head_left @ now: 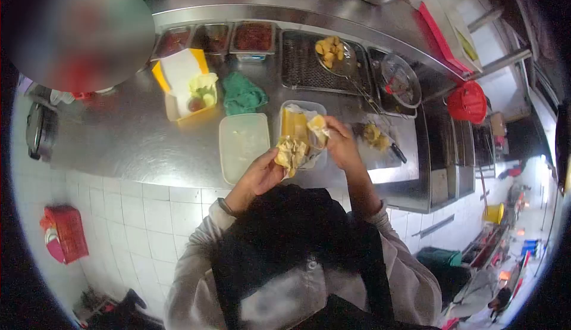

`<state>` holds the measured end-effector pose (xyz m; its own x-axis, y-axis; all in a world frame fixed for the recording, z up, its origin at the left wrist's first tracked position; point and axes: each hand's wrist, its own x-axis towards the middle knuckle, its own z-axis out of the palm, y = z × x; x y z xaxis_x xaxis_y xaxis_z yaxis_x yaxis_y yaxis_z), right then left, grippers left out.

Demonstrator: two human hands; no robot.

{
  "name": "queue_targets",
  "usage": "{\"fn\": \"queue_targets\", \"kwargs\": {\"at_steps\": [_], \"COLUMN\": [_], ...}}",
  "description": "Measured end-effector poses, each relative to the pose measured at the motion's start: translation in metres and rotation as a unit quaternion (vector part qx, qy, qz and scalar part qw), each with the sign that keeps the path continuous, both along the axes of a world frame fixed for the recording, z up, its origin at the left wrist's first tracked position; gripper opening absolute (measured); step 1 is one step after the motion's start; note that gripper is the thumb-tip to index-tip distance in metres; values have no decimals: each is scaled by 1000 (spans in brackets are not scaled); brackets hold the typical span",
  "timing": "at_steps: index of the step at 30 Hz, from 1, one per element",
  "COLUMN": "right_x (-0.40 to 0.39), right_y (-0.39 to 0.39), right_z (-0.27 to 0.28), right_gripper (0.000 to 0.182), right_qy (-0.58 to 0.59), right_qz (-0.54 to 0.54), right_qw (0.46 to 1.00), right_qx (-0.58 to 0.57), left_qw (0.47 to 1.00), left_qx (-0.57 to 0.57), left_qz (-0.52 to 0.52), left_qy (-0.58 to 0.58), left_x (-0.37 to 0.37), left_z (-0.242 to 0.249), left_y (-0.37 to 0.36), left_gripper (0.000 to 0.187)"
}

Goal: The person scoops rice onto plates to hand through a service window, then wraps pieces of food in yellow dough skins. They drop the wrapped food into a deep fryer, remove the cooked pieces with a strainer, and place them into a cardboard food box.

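Observation:
Over a clear plastic container (321,161), my left hand (265,172) pinches a crumpled gold-and-white wrapper (291,152). My right hand (341,144) has its fingers closed on a smaller yellow piece in a pale wrapper (319,129). Yellow blocks (295,122) lie in the container between my hands. A pale rectangular lid (244,145) lies flat to the left of it. Behind the lid is a bunched green cloth (242,94). An open yellow-and-white box (191,101) holds lettuce and a small cup of red sauce.
Metal trays of red sauce (252,36) line the back. On a rack (297,62) rests a strainer with fried pieces (330,50). A black-handled knife (398,152) lies right, near yellow scraps (375,136). A red bucket (467,102) hangs at the counter's right end.

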<state>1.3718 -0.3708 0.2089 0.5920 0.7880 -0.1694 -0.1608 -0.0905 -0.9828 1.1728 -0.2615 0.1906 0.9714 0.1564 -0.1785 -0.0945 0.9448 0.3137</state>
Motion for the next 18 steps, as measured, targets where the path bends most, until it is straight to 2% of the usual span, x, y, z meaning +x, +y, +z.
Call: {"fn": "queue_targets", "kwargs": {"at_steps": [1,3,5,7,9,10,11,12,13,14,16,18], "right_x": [-6,-19,-24,-27,-30,-34,-36,-35,-33,-33,-32,-31], "right_y": [-3,-11,-20,-38,-42,-43,-46,-51,-59,-67,-83,-101], "right_z": [12,44,54,54,49,47,45,39,38,36,31,24], "right_gripper": [29,36,32,33,29,28,26,25,25,26,27,28], "right_qy": [-1,1,-10,-218,-236,-318,-397,-451,-449,-459,-467,-515], "right_qz": [-12,70,82,82,88,85,84,66,59,53,37,-6], "right_qw": [1000,997,995,972,967,940,903,881,882,877,874,851], "right_qx": [-3,42,55,-23,-40,-91,-140,-125,-133,-129,-127,-106], "left_qw": [995,982,973,966,964,866,706,734,736,814,875,696], "left_qx": [96,185,219,249,262,496,699,677,674,573,466,685], "left_qz": [10,7,14,9,-9,-64,-110,-60,-68,-93,-127,-155], "left_qy": [-11,-27,-69,-62,-43,0,34,-5,-12,-5,0,-151], "left_x": [2,11,23,31,36,37,40,47,51,54,58,61], "left_z": [6,6,0,6,7,3,-2,-36,-69,-99,-88,-60], "left_y": [-3,-11,-19,-27,-33,-32,-32,-44,-56,-67,-73,-77], "left_gripper": [43,43,41,39,37,36,35,36,36,35,34,29]}}
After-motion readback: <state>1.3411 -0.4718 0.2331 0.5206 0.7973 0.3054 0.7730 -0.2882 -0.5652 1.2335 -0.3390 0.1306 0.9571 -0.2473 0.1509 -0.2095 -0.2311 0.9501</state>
